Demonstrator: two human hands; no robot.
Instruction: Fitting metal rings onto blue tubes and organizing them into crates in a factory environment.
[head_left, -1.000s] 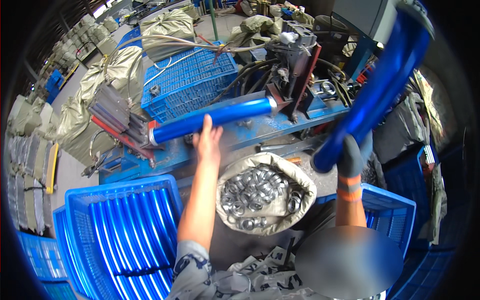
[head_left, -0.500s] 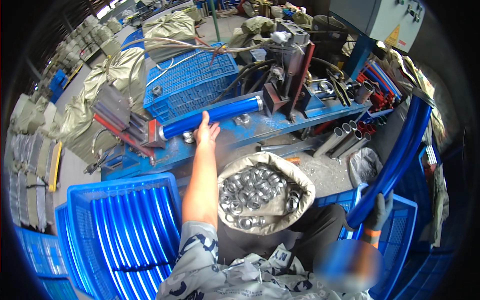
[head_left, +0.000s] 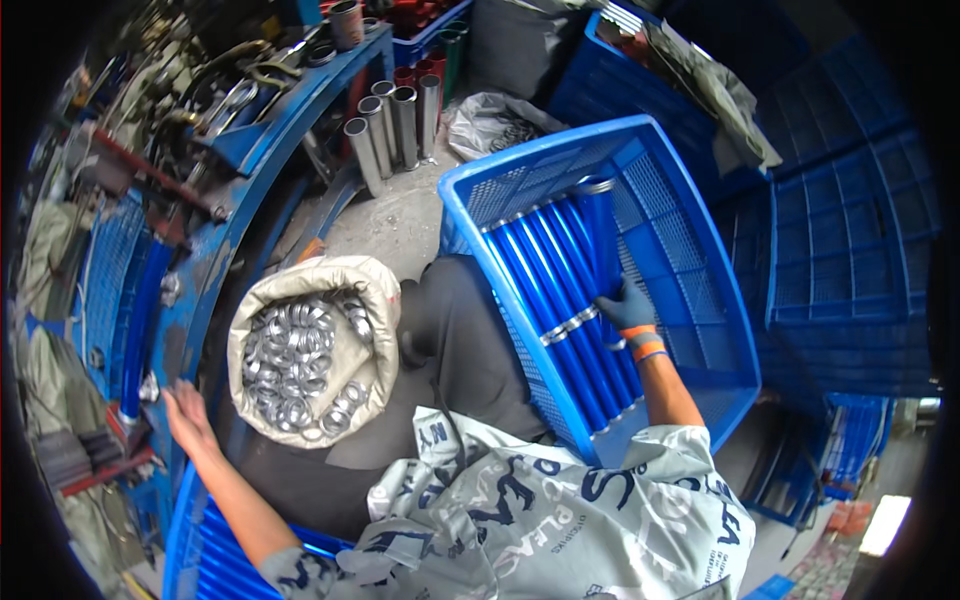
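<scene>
My right hand (head_left: pixel 630 310), in a dark glove with an orange cuff, grips a shiny blue tube (head_left: pixel 601 235) with a metal ring on its far end. This tube leans inside a blue plastic crate (head_left: pixel 740 345), over rows of similar blue tubes (head_left: pixel 535 265). My left hand (head_left: pixel 190 418) is bare, its fingers stretched out and empty at the edge of the blue workbench (head_left: pixel 208 262). Just beyond it, another blue tube (head_left: pixel 146 325) lies on the bench between two metal fixtures.
An open cloth sack (head_left: pixel 385 300) of loose metal rings (head_left: pixel 290 360) stands before me. Bare metal tubes (head_left: pixel 404 125) stand on the floor beyond, near a clear plastic bag (head_left: pixel 495 125). A second crate (head_left: pixel 180 545) of blue tubes is at lower left. Stacked blue crates (head_left: pixel 850 240) rise at right.
The view has swung right. My right hand has brought its tube from a raised slant down into the crate. My left hand has come away from the tube on the bench.
</scene>
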